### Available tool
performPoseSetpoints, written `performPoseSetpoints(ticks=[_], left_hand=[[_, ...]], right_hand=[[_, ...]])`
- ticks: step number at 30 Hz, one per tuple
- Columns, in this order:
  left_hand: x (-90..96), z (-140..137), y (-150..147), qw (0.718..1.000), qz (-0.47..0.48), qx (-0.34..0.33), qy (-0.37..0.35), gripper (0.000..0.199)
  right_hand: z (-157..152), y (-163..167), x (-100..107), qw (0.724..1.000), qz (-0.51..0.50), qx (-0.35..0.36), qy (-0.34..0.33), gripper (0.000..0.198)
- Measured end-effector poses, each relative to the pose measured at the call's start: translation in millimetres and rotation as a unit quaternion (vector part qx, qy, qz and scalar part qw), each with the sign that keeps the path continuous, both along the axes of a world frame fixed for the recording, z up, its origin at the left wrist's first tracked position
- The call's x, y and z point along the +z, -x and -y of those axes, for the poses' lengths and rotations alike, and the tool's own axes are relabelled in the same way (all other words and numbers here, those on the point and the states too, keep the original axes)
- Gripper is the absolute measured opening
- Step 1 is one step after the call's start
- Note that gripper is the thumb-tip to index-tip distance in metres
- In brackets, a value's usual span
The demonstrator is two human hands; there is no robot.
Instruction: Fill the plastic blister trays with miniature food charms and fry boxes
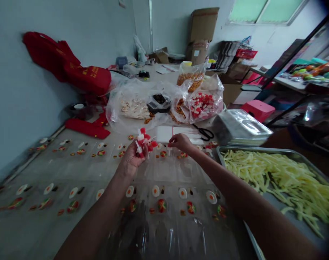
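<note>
My left hand (pixel 131 156) is closed around a bunch of small red-and-white pieces with white stems (pixel 143 138), held above the table. To its right, my right hand (pixel 183 141) pinches a single red-and-white piece (pixel 169 146) over the far row of clear plastic trays. Rows of these trays (pixel 164 169) cover the table. In them lie small fried-egg shapes (pixel 156 190), round red-and-green pieces (pixel 161 205) and little brown burger-like bits (pixel 152 210). More of the red-and-white pieces fill a clear bag (pixel 201 105) at the back.
On the right, a metal tray (pixel 274 202) holds pale yellow strips (pixel 283 173). Behind it sits a lidded metal box (pixel 242 126), with black-handled scissors (pixel 206 134) beside it. Plastic bags (pixel 134 108) of small pieces line the back. Red cloth (pixel 87 128) lies at left.
</note>
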State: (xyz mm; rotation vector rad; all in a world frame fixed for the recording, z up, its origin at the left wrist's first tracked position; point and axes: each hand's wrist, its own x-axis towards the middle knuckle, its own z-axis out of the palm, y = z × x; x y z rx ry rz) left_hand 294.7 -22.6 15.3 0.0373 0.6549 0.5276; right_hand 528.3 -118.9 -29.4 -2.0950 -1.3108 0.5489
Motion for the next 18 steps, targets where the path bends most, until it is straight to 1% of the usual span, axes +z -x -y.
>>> performPoseSetpoints(ticks=[2,4,5,7,9,11,14,16,18], left_hand=[[-2.3,-0.5,-3.8,1.0,0.011,-0.008,-0.003,0.017],[-3.9,0.3,-7.6,1.0,0.007,-0.015,0.004,0.018],[-4.5,1.1,-9.0,1.0,0.003,-0.015,0.009,0.018],[-5.1,3.8,-10.4,1.0,0.002,-0.015,0.016,0.016],[-5.2,8.1,-10.0,0.999,0.015,-0.021,0.02,0.016],[-4.8,13.7,-7.5,0.999,0.034,-0.024,0.024,0.016],[-4.4,22.7,1.3,0.998,0.062,-0.005,0.021,0.017],[-4.9,27.5,11.8,0.997,0.067,0.019,0.014,0.02],[-5.6,31.1,26.4,0.997,0.05,0.049,0.011,0.022]], right_hand=[[0.7,0.5,-0.5,0.998,0.049,-0.023,-0.016,0.015],[5.9,5.4,1.7,0.996,0.055,-0.028,-0.057,0.016],[9.4,10.1,4.1,0.996,0.024,-0.015,-0.084,0.018],[16.3,24.2,11.1,0.987,-0.094,0.025,-0.124,0.025],[21.2,42.8,19.6,0.967,-0.21,0.06,-0.131,0.034],[23.3,61.7,28.1,0.948,-0.279,0.062,-0.141,0.035],[22.5,79.7,41.1,0.927,-0.314,0.043,-0.202,0.03],[20.4,80.9,48.9,0.916,-0.322,0.02,-0.238,0.026],[15.9,75.3,52.2,0.914,-0.328,-0.005,-0.239,0.025]])
